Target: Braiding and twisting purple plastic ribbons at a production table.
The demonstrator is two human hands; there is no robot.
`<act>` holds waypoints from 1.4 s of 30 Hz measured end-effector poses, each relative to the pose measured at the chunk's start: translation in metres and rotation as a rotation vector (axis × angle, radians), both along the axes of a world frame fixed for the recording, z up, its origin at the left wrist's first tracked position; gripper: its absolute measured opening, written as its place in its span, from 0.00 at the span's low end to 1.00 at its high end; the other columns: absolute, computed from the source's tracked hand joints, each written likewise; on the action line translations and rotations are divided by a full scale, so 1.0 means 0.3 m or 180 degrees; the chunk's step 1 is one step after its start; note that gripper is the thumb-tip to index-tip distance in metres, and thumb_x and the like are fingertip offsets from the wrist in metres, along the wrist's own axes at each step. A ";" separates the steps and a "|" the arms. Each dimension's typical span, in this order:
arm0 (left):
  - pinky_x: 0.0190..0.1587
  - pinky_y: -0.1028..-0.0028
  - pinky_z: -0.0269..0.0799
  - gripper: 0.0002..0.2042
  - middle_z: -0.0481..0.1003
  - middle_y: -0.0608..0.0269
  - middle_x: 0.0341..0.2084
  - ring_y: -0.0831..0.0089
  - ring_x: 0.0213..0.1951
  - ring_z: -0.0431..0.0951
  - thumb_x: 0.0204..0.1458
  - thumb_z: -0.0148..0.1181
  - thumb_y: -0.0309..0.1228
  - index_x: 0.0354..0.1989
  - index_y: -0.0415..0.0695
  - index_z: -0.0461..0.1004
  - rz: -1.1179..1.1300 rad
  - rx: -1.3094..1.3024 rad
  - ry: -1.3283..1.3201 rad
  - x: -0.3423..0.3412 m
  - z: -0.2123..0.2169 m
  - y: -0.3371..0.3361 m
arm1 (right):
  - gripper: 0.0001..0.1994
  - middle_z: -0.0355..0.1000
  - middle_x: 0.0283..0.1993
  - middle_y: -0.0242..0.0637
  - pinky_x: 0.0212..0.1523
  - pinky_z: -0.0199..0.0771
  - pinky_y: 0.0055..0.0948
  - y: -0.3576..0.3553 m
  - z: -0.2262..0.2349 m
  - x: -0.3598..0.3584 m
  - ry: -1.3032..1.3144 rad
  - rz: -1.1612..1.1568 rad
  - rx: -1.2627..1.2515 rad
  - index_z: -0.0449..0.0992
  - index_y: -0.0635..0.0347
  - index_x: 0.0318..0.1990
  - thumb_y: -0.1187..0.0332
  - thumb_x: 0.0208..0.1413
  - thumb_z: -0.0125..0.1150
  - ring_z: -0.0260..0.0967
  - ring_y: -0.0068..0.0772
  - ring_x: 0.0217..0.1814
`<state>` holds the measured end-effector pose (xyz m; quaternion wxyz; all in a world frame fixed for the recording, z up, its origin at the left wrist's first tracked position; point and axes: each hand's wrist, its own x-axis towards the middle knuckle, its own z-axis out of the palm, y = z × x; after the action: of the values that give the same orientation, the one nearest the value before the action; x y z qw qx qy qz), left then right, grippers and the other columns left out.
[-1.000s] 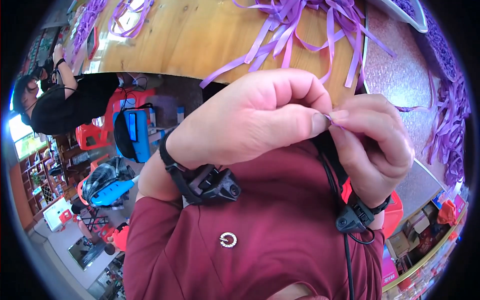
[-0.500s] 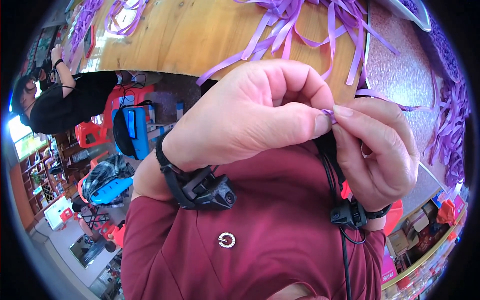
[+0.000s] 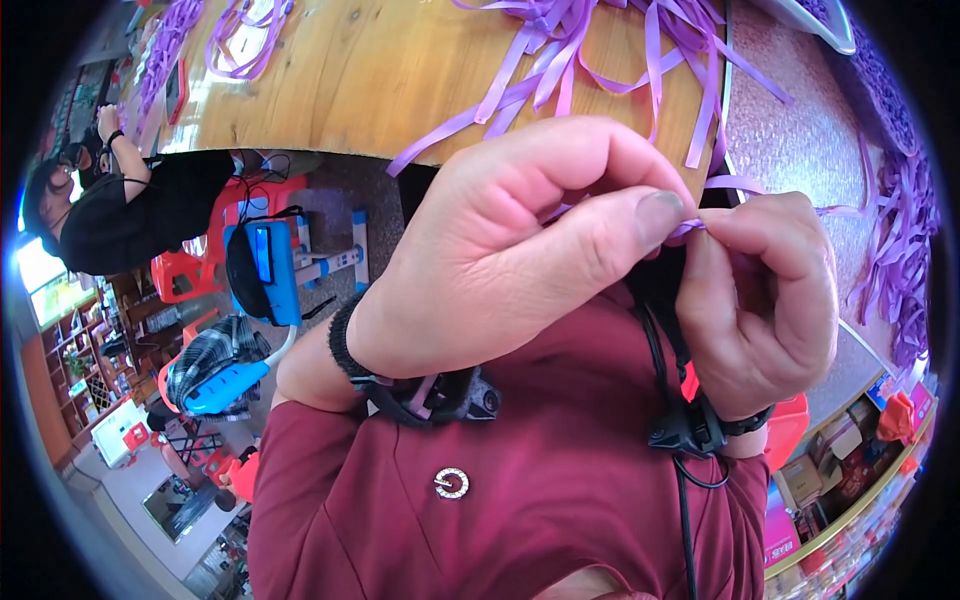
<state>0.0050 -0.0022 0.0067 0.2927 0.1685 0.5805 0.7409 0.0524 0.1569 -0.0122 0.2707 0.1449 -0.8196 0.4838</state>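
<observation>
A narrow purple ribbon (image 3: 686, 229) is pinched between my two hands in front of my chest. My left hand (image 3: 545, 240) grips it between thumb and curled fingers; the thumb lies over the top. From the other side, my right hand (image 3: 762, 300) pinches the same bit of ribbon with thumb and forefinger, its other fingers curled in. Only a short twisted piece shows at the fingertips; the rest is mostly hidden by my fingers. A strip of purple ribbon (image 3: 838, 211) runs out to the right behind my right hand.
Loose purple ribbons (image 3: 560, 60) lie on the wooden table (image 3: 340, 85) ahead, their ends over its edge. More ribbons (image 3: 900, 270) hang in a bundle at the right. A person in black (image 3: 140, 215) sits at the far left, near a blue chair (image 3: 262, 262) and red stools (image 3: 185, 272).
My left hand has shifted slightly right and its thumb has slid up over the ribbon. My right fingers have curled in more tightly. Both hands still pinch the ribbon.
</observation>
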 end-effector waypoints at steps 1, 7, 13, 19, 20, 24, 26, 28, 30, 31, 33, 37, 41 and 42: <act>0.43 0.79 0.67 0.07 0.72 0.59 0.34 0.79 0.36 0.71 0.51 0.49 0.19 0.38 0.33 0.68 0.0057 0.0050 -0.0493 0.004 0.004 0.006 | 0.09 0.65 0.26 0.34 0.26 0.57 0.17 0.003 -0.001 0.001 0.0018 -0.0018 0.0001 0.69 0.68 0.31 0.86 0.40 0.56 0.59 0.23 0.26; 0.42 0.82 0.69 0.09 0.72 0.59 0.35 0.80 0.38 0.72 0.49 0.53 0.20 0.39 0.33 0.68 -0.0006 0.0026 -0.0419 -0.001 -0.007 0.017 | 0.09 0.64 0.25 0.33 0.25 0.56 0.16 0.009 -0.002 0.008 0.0042 -0.0049 0.0035 0.69 0.68 0.31 0.86 0.40 0.55 0.58 0.21 0.25; 0.40 0.83 0.68 0.08 0.73 0.61 0.33 0.82 0.36 0.72 0.48 0.54 0.18 0.37 0.33 0.70 -0.0132 -0.0641 -0.0020 -0.006 0.019 0.014 | 0.09 0.63 0.25 0.33 0.25 0.56 0.16 0.009 -0.007 0.009 0.0069 -0.0082 0.0054 0.70 0.67 0.30 0.86 0.39 0.56 0.58 0.21 0.25; 0.37 0.83 0.67 0.08 0.73 0.61 0.28 0.80 0.31 0.72 0.41 0.54 0.15 0.32 0.34 0.73 0.0052 -0.0924 0.1738 -0.012 -0.015 0.019 | 0.09 0.63 0.24 0.33 0.24 0.55 0.16 0.007 -0.015 0.011 0.0072 -0.0142 0.0038 0.70 0.67 0.30 0.86 0.39 0.56 0.58 0.20 0.24; 0.37 0.83 0.67 0.08 0.73 0.61 0.28 0.80 0.31 0.72 0.41 0.54 0.15 0.32 0.34 0.73 0.0049 -0.0924 0.1739 -0.013 -0.017 0.021 | 0.09 0.63 0.24 0.32 0.23 0.55 0.16 0.008 -0.016 0.011 0.0076 -0.0164 0.0065 0.70 0.66 0.30 0.86 0.39 0.57 0.57 0.20 0.23; 0.34 0.83 0.68 0.07 0.72 0.61 0.26 0.79 0.29 0.73 0.40 0.54 0.14 0.29 0.35 0.72 0.0256 -0.1163 0.2227 -0.010 -0.026 0.024 | 0.10 0.64 0.25 0.32 0.23 0.54 0.15 0.004 -0.014 0.016 -0.0006 -0.0185 0.0080 0.70 0.66 0.31 0.86 0.39 0.58 0.57 0.17 0.22; 0.33 0.83 0.69 0.07 0.72 0.62 0.26 0.79 0.28 0.73 0.40 0.54 0.14 0.29 0.35 0.72 0.0345 -0.1180 0.2266 -0.006 -0.027 0.026 | 0.10 0.65 0.26 0.31 0.23 0.54 0.14 0.004 -0.016 0.019 -0.0051 -0.0183 0.0106 0.71 0.66 0.32 0.85 0.40 0.59 0.56 0.15 0.22; 0.31 0.83 0.69 0.06 0.72 0.62 0.25 0.80 0.27 0.73 0.41 0.53 0.14 0.28 0.35 0.72 0.0424 -0.1207 0.2005 -0.001 -0.026 0.028 | 0.10 0.66 0.27 0.32 0.24 0.56 0.13 -0.004 -0.019 0.033 -0.0215 -0.0274 -0.0061 0.72 0.66 0.33 0.85 0.40 0.59 0.58 0.15 0.23; 0.31 0.83 0.69 0.06 0.72 0.62 0.24 0.80 0.27 0.72 0.41 0.53 0.14 0.28 0.35 0.71 0.0419 -0.1192 0.1964 0.000 -0.023 0.027 | 0.10 0.68 0.28 0.33 0.25 0.58 0.13 -0.007 -0.021 0.038 -0.0383 -0.0349 -0.0232 0.72 0.66 0.33 0.84 0.41 0.60 0.60 0.15 0.24; 0.31 0.82 0.68 0.06 0.72 0.63 0.24 0.80 0.27 0.72 0.41 0.52 0.14 0.28 0.35 0.71 0.0413 -0.1176 0.1923 0.000 -0.022 0.025 | 0.11 0.69 0.29 0.33 0.26 0.60 0.13 -0.004 -0.022 0.039 -0.0399 -0.0261 -0.0215 0.72 0.67 0.34 0.84 0.41 0.61 0.62 0.16 0.26; 0.31 0.83 0.68 0.06 0.72 0.63 0.24 0.80 0.27 0.72 0.41 0.52 0.14 0.28 0.35 0.71 0.0403 -0.1238 0.2027 -0.001 -0.023 0.019 | 0.11 0.70 0.31 0.34 0.28 0.62 0.13 0.010 -0.018 0.038 -0.0415 -0.0175 -0.0194 0.72 0.67 0.35 0.83 0.41 0.61 0.64 0.16 0.28; 0.31 0.82 0.67 0.06 0.72 0.63 0.24 0.80 0.26 0.72 0.41 0.52 0.14 0.28 0.35 0.71 0.0284 -0.1300 0.2585 -0.018 -0.030 0.001 | 0.12 0.70 0.34 0.35 0.31 0.64 0.14 0.032 -0.006 0.030 -0.0344 0.0196 0.0339 0.72 0.68 0.37 0.81 0.41 0.62 0.67 0.20 0.31; 0.31 0.82 0.67 0.07 0.72 0.63 0.23 0.80 0.26 0.71 0.40 0.52 0.13 0.28 0.36 0.71 0.0325 -0.1293 0.2249 -0.009 -0.019 -0.001 | 0.10 0.69 0.31 0.35 0.30 0.61 0.15 0.020 -0.012 0.044 -0.0508 -0.0041 -0.0259 0.72 0.68 0.35 0.80 0.43 0.60 0.63 0.20 0.28; 0.31 0.82 0.67 0.07 0.71 0.63 0.23 0.80 0.26 0.71 0.40 0.52 0.13 0.28 0.36 0.71 0.0336 -0.1321 0.2088 -0.009 -0.016 -0.003 | 0.10 0.69 0.31 0.35 0.30 0.61 0.15 0.023 -0.010 0.047 -0.0510 -0.0043 -0.0258 0.72 0.68 0.35 0.80 0.43 0.60 0.63 0.20 0.28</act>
<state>0.0023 -0.0030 0.0020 0.0810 0.3035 0.7887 0.5285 0.0666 0.1637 -0.0151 0.2132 0.0892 -0.8193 0.5248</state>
